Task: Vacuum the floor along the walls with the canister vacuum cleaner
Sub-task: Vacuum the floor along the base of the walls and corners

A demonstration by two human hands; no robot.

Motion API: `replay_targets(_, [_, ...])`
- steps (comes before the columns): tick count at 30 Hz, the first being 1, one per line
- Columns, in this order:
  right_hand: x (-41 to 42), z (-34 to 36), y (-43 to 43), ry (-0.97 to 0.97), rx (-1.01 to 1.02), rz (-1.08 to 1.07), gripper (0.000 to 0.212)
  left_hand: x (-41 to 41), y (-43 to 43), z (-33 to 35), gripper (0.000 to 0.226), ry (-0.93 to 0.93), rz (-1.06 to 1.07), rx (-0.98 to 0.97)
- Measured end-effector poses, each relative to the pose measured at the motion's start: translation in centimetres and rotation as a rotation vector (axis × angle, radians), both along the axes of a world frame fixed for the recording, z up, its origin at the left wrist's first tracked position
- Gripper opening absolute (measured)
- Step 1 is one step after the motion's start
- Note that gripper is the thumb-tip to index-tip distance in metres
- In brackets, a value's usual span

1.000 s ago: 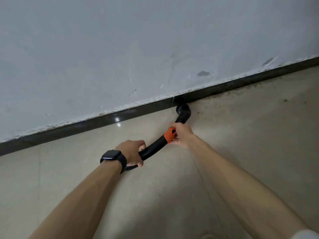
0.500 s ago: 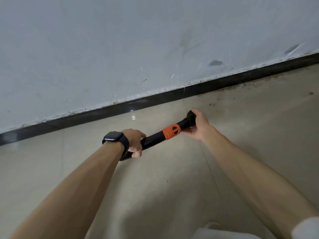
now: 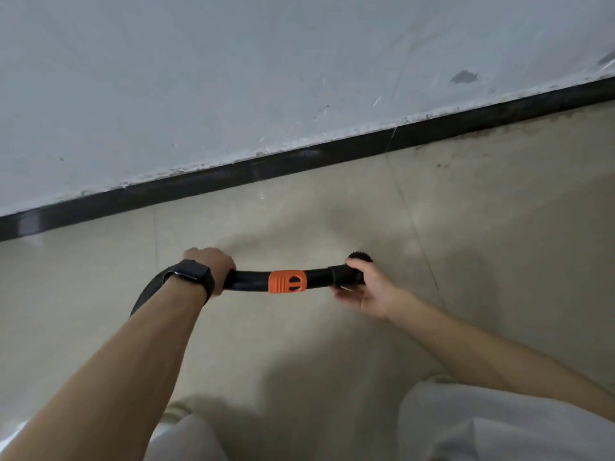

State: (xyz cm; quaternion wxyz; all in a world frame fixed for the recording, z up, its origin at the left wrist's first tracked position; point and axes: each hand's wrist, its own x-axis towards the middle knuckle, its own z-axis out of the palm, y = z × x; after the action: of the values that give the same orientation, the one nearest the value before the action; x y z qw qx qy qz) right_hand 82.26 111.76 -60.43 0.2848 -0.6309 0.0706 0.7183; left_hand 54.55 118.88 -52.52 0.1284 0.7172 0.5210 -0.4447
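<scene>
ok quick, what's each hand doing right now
Left hand: closed around the vacuum tube.
Right hand: holding the same tube near its brush, thumb on top.

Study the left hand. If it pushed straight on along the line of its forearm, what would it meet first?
The left hand grips the vacuum tube. Past that, only bare floor shows along that line, then probably the black skirting board. Depth is unclear.
</scene>
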Motion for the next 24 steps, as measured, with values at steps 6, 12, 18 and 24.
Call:
replay_targets(6, [-0.6, -0.3, 5.0, -0.137, 0.101, 0.034, 0.061, -0.2, 0.7, -0.2, 0.017, -0.293, 0.072, 0.160])
replay_targets(12, [-4.6, 0.5, 7.0, -0.092, 0.087, 0.217, 0.055, -3.1, 2.4, 1.6, 0.034, -0.136, 0.189, 0.031])
replay_targets(18, [-11.1, 0.0, 3.0, 0.021, 0.009, 0.286, 0.045, -9.1, 0.8, 0.5, 0.032, 0.085, 0.171, -0.119])
replay_targets(24, [-9.8, -0.1, -3.6, -0.010, -0.079, 0.222, 0.045, -7.8, -0.8, -1.5, 0.029, 0.047, 0.093, -0.216])
